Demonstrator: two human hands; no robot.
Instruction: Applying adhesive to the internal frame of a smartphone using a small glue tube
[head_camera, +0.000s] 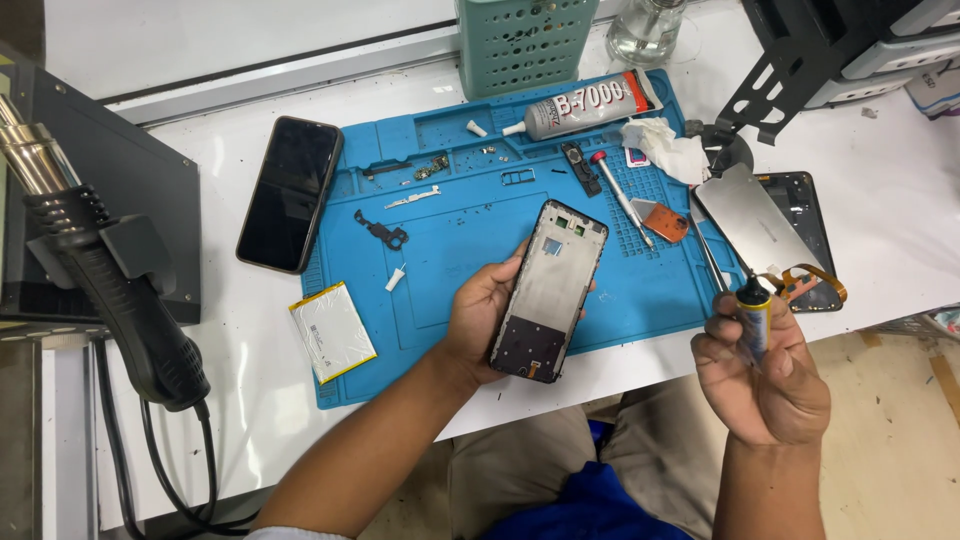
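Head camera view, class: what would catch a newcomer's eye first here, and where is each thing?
First, the bright blue repair mat across the white table, strewn with small phone parts and a glue tube near its far edge. Over its near edge, the left hand holds a bare phone frame, while the right hand grips a small black-tipped tube. At far left hangs a black hot air gun.
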